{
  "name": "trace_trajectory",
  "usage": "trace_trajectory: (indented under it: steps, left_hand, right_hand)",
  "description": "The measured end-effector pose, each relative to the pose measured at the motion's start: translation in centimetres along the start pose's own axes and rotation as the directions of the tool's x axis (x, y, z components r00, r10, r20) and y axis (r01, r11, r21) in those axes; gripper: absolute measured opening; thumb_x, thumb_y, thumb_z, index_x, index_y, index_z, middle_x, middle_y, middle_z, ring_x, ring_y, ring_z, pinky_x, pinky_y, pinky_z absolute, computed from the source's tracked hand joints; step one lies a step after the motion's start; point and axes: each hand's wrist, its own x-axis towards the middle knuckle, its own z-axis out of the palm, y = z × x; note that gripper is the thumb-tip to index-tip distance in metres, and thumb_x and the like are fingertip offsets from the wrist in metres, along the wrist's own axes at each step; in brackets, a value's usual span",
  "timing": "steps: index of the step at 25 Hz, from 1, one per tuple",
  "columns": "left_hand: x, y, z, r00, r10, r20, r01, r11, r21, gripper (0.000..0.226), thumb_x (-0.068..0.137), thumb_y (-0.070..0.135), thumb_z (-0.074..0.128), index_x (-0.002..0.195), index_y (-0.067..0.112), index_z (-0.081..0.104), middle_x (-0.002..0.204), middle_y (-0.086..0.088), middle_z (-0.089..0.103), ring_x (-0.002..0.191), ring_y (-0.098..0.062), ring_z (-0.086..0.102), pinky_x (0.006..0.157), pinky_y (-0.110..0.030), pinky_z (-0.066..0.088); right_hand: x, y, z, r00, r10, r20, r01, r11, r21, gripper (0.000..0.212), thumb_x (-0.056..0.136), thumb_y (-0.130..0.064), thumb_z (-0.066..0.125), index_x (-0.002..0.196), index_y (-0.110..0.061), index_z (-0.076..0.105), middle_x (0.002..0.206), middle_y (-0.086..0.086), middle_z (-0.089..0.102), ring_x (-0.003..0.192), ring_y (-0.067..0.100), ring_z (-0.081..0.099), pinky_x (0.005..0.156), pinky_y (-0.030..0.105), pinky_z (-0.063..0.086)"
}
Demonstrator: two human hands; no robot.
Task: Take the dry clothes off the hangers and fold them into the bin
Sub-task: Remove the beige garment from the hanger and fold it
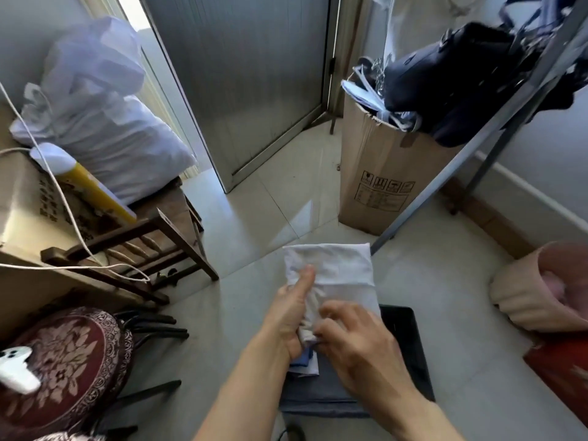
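A folded white garment (337,268) hangs in the air in front of me, above the black bin (410,342). My left hand (291,316) grips its near left edge, thumb lying on top of the cloth. My right hand (356,342) pinches the bunched near end of the same garment with curled fingers. Folded grey cloth (318,393) and a bit of blue cloth (300,361) lie in the bin beneath my hands. The bin's near part is hidden by my forearms.
A tall cardboard box (381,173) with a dark bag (451,78) stands ahead on the right, beside a slanted metal rack leg (451,167). A wooden chair (152,249) and patterned stool (63,361) are left. A peach basket (534,291) sits right.
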Motion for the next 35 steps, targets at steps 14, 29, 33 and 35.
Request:
trace_trajectory:
  steps: [14,29,33,35]
  left_hand:
    - [13.9,-12.1,-10.9,0.998,-0.048,0.029,0.046,0.997,0.069,0.043,0.087,0.042,0.060,0.115,0.010,0.067,0.108,-0.014,0.074,0.101,-0.029,0.071,0.092,-0.045,0.055]
    - [28.2,-30.3,-20.1,0.870,-0.389,-0.305,0.187,0.830,-0.525,0.020,0.104,0.020,0.044,0.116,0.015,0.059,0.115,-0.011,0.068,0.109,-0.032,0.062,0.084,-0.045,0.053]
    - [32.3,-31.1,-20.9,0.842,-0.451,-0.295,0.184,0.755,-0.629,0.017,0.105,0.018,0.042,0.118,0.015,0.053,0.097,-0.008,0.063,0.115,-0.037,0.057,0.091,-0.050,0.048]
    - [34.4,-31.6,-21.6,0.821,-0.451,-0.352,0.152,0.765,-0.626,0.018,0.105,0.020,0.042,0.121,0.016,0.050,0.092,-0.008,0.061,0.099,-0.032,0.061,0.074,-0.043,0.056]
  right_hand:
    - [-3.1,11.5,15.5,0.447,0.384,0.808,-0.707,-0.402,0.582,0.068,0.054,-0.031,0.092,0.111,-0.002,0.070,0.108,0.022,0.071,0.096,0.035,0.071,0.073,0.040,0.060]
    - [-1.1,23.1,35.8,0.329,0.478,0.815,-0.868,0.492,0.061,0.023,0.070,-0.012,0.072,0.092,-0.014,0.069,0.094,0.007,0.071,0.088,0.022,0.068,0.073,0.033,0.054]
    - [1.4,24.3,41.2,0.406,0.455,0.793,-0.761,0.648,0.018,0.023,0.073,-0.013,0.074,0.095,-0.012,0.067,0.094,0.005,0.067,0.086,0.019,0.065,0.067,0.028,0.052]
    - [2.3,24.6,44.0,0.474,0.428,0.770,-0.709,0.704,0.045,0.023,0.071,-0.016,0.074,0.093,-0.012,0.067,0.093,0.006,0.068,0.084,0.020,0.065,0.067,0.030,0.053]
